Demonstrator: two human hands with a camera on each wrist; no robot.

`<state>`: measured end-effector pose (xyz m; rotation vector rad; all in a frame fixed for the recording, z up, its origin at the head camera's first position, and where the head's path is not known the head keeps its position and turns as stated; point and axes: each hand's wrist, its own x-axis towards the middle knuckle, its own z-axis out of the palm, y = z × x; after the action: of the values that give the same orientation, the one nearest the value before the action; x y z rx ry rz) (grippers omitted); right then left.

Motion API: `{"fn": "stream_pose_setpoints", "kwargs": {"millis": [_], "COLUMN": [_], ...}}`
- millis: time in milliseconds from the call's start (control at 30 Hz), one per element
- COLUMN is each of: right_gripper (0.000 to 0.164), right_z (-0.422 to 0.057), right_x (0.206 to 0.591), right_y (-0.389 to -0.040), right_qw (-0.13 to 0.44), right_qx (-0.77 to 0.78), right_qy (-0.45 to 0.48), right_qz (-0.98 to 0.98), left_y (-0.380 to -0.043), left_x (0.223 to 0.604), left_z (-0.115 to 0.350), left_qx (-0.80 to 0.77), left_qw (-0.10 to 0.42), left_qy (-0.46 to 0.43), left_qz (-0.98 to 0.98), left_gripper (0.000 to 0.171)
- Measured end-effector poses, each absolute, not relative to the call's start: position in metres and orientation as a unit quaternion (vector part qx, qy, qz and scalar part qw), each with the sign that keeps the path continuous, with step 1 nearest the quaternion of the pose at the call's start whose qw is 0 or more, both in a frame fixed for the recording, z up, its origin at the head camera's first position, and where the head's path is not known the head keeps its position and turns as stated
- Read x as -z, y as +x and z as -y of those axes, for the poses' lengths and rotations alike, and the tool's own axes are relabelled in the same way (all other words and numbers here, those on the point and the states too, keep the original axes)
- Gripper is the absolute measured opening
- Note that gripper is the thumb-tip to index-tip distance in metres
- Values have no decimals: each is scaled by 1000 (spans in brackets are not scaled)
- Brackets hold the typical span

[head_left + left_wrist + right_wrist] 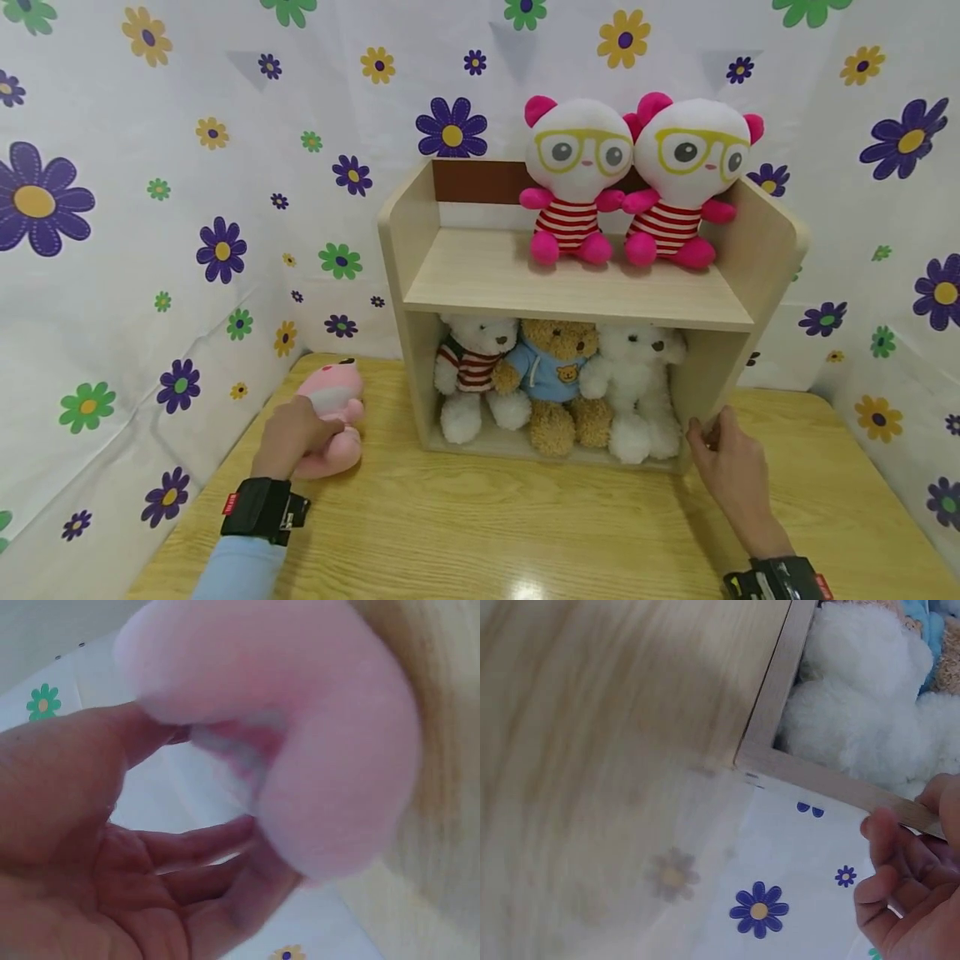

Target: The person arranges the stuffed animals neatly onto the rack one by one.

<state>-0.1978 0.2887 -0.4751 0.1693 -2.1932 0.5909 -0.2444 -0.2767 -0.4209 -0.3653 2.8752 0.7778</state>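
Observation:
At the left of the table, my left hand [292, 435] pinches a pink plush toy [333, 385] between thumb and fingers. The left wrist view shows the toy's rounded pink legs [345, 750] close up, thumb on one side and fingertips on the other. My right hand [737, 482] grips the front edge of a light wooden shelf's right side panel [840, 782], low down, with the thumb on its inner side. Inside the lower compartment, a white plush bear [637, 392] sits nearest that hand.
Beside the white bear sit a brown bear in a blue hoodie [558, 371] and a white bear in a striped sweater [474, 367]. Two pink-and-white plush pandas [576, 167] with yellow glasses sit on the upper board [480, 279]. A flowered cloth [262, 167] surrounds the wooden table [465, 533].

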Motion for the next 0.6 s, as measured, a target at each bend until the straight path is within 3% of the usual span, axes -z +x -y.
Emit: {"fn": "stream_pose_setpoints", "kwargs": {"millis": [100, 333, 500, 600], "right_gripper": [19, 20, 20, 20], "right_z": [-290, -292, -296, -296], "right_x": [471, 469, 469, 468], "right_y": [-196, -197, -197, -197], "right_qw": [396, 361, 359, 355], "right_qx": [-225, -214, -226, -229], "right_qy": [63, 71, 81, 81], "right_qz": [888, 905, 902, 903], "left_y": [-236, -227, -229, -228], "left_x": [425, 409, 397, 393], "left_z": [282, 278, 267, 262], "left_qx": [-306, -358, -387, -408], "left_qw": [1, -184, -337, -398], "left_qy": [-94, -107, -90, -67], "left_qz": [-947, -909, -854, -819], "left_gripper": [45, 69, 62, 56]}}
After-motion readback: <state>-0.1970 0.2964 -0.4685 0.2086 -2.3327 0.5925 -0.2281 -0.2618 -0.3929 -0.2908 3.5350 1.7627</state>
